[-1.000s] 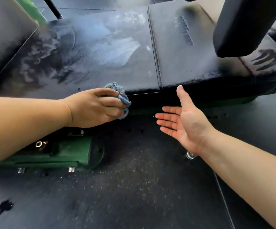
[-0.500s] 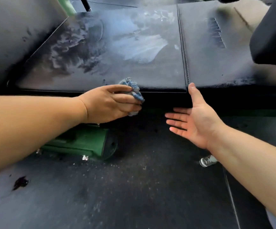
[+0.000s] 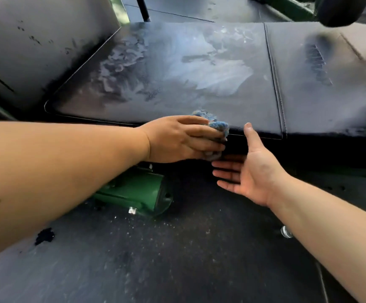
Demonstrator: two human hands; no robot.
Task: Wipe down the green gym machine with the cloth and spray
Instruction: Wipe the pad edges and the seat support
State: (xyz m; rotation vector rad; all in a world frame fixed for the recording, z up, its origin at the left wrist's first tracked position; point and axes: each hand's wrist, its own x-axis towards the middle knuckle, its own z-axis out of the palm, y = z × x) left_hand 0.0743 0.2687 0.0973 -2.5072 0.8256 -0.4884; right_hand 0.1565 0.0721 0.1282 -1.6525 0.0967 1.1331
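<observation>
My left hand (image 3: 182, 138) grips a bunched blue cloth (image 3: 216, 125) against the front edge of the black padded seat (image 3: 177, 73) of the green gym machine. Wet wipe marks streak the top of the pad. My right hand (image 3: 250, 171) is open with the palm turned left, just right of the cloth, its thumb tip close to the pad's front edge. The machine's green frame foot (image 3: 138, 193) shows under my left forearm. No spray bottle is in view.
A black backrest pad (image 3: 35, 40) rises at the left. Dark roller pads (image 3: 339, 9) hang at the upper right. The rubber floor (image 3: 177, 259) below is speckled with white flecks. A small shiny cap or bolt (image 3: 286, 231) peeks out beside my right forearm.
My left hand has slid the cloth rightward along the seat's front edge. My right hand has stayed open and is now much closer to the cloth. The view has shifted left.
</observation>
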